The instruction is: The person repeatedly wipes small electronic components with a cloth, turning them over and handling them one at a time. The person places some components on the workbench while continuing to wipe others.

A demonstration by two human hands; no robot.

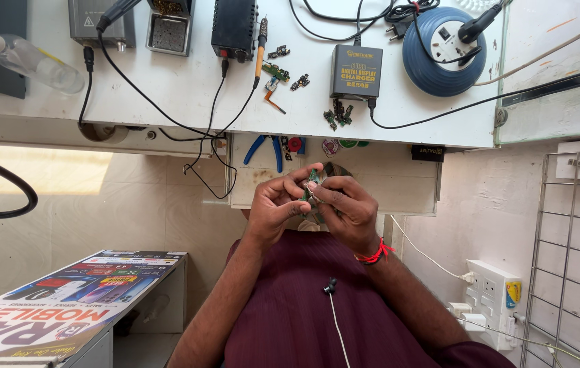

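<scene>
Fingers [301, 193] of the left hand [275, 208] and right hand [348, 211] are pinching a small green circuit board [312, 185] between them above the maroon-shirted lap, while beyond, blue-handled pliers [266, 148] are lying in the open drawer [405, 187] under the white counter [181, 88].

Bench [181, 88] smooth glossy white laminate. Reel [440, 51] glossy blue plastic. Charger [356, 71] matt dark plastic. Rack [576, 259] bare metal wire. Shirt [296, 313] maroon ribbed cloth.
</scene>
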